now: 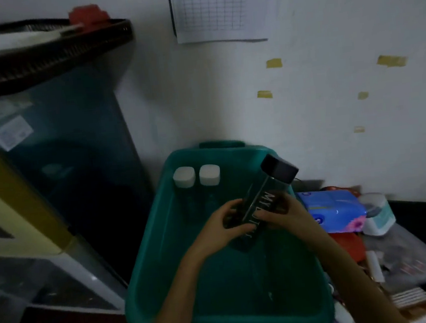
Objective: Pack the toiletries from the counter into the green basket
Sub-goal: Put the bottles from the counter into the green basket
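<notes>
A clear square bottle (262,198) with a black cap and white lettering hangs tilted above the green basket (151,284), its cap leaning to the upper right. My left hand (228,225) grips the bottle's lower body from the left. My right hand (287,214) grips it from the right. Two dark bottles with white caps stand upright in the basket's far left corner, one (184,177) beside the other (209,175).
A blue tissue pack (331,210) and a white jar (377,214) lie on the cluttered counter right of the basket. Left of the basket stand a dark glass cabinet (71,159) and a black tray (48,54) above it. A white wall is behind.
</notes>
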### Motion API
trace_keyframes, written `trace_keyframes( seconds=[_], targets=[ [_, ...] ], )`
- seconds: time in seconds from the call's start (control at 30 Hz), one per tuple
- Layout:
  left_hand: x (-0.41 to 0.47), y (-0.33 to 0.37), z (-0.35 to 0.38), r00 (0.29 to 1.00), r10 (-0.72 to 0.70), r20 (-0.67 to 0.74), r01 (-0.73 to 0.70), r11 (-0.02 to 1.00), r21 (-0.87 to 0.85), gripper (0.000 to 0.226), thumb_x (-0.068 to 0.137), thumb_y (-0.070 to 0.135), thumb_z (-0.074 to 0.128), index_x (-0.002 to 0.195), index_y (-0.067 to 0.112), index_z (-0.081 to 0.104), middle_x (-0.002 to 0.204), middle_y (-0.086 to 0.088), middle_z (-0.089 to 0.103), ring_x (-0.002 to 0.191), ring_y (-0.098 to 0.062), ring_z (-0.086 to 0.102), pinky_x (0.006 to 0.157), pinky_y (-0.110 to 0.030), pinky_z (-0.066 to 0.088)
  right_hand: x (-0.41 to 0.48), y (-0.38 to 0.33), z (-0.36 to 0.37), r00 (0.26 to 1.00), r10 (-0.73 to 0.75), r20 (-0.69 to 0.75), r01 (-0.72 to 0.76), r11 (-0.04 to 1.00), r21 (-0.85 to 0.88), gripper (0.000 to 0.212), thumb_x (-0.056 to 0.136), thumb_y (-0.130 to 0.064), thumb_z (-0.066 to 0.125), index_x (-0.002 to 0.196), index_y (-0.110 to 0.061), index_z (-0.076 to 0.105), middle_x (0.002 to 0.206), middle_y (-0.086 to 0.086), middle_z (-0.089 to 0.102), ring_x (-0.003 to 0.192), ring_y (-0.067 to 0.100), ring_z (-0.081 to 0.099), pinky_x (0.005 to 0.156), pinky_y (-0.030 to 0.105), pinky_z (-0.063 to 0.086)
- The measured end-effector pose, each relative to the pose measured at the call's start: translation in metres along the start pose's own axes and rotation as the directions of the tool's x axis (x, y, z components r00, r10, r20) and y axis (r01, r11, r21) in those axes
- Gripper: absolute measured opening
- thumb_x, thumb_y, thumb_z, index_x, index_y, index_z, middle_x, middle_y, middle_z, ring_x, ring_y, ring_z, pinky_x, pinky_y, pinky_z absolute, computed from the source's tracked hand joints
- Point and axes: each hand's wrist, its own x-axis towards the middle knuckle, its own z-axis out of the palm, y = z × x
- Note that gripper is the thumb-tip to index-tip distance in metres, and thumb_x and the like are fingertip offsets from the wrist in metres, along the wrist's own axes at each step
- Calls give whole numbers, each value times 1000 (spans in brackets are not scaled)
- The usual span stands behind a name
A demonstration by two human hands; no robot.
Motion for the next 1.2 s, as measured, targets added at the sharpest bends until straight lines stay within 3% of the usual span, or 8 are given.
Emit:
trace_keyframes(
  seconds=[0.17, 0.33, 0.43, 0.5, 0.6, 0.77, 0.93, 1.2],
  targets=[
    [33, -22, -29, 988, -88, 125, 65, 982, 179, 66, 76, 19, 79, 133, 26, 46, 121, 5, 60, 112, -7, 56, 89, -12, 47, 34, 25, 18, 995, 57, -80, -65, 992, -104, 52, 67, 4, 80, 109, -9, 51, 99, 2, 64, 84, 8, 64, 66, 20, 57],
    [75, -37, -45, 981, -152, 123, 127, 974, 188, 67, 80, 12, 74, 139, 15, 43, 130, -3, 57, 119, -16, 54, 102, -32, 44, 80, 30, 31, 992, -12, -123, -21, 964, -263, 70, 60, -1, 87, 119, -8, 49, 103, -2, 61, 88, 5, 60, 72, 14, 49],
    [97, -50, -41, 955, -285, 81, 267, 946, 185, 42, 88, 14, 66, 127, 7, 55, 120, -8, 61, 104, -17, 58, 77, -18, 47, 107, 43, 38, 986, -2, -166, -45, 958, -282, 81, 58, 5, 85, 128, -3, 44, 117, 10, 59, 104, 20, 59, 88, 32, 50],
    [105, -63, -35, 903, -427, 56, 421, 902, 92, 36, 91, 14, 62, 124, 1, 58, 117, -18, 62, 105, -27, 61, 69, -17, 49, 120, 54, 43, 979, 33, -200, -85, 962, -261, 86, 58, 8, 84, 132, -1, 41, 126, 16, 56, 115, 28, 55, 97, 42, 47],
    [113, -76, -23, 822, -567, 38, 563, 802, -200, 37, 92, 5, 57, 128, -5, 52, 119, -22, 60, 99, -29, 60, 84, -33, 50, 134, 69, 49, 968, 85, -236, -143, 960, -240, 85, 60, 8, 83, 133, -1, 40, 128, 16, 55, 118, 30, 54, 92, 34, 47],
    [125, -86, -19, 670, -740, 59, 554, 445, -703, 42, 94, -9, 35, 136, -5, 42, 135, -25, 50, 117, -35, 53, 95, -39, 42, 150, 89, 54, 962, 114, -248, -163, 968, -190, 83, 63, 13, 79, 134, -2, 41, 128, 16, 54, 116, 27, 54, 89, 32, 46],
    [129, -93, -21, 654, -754, 60, 446, 319, -836, 41, 94, -8, 32, 133, -7, 44, 99, -17, 59, 79, -26, 53, 92, -37, 40, 162, 97, 56, 967, 148, -208, -182, 971, -154, 82, 64, 15, 77, 136, 0, 40, 134, 19, 51, 123, 31, 50, 102, 47, 43],
    [134, -94, -28, 654, -750, 97, 407, 241, -881, 25, 93, -3, 34, 85, 3, 58, 83, -14, 56, 75, -28, 53, 86, -38, 45, 169, 93, 59, 987, 84, -133, -117, 958, -262, 73, 63, 11, 80, 127, 3, 48, 125, 17, 57, 112, 22, 54, 90, 33, 48]
  ],
)
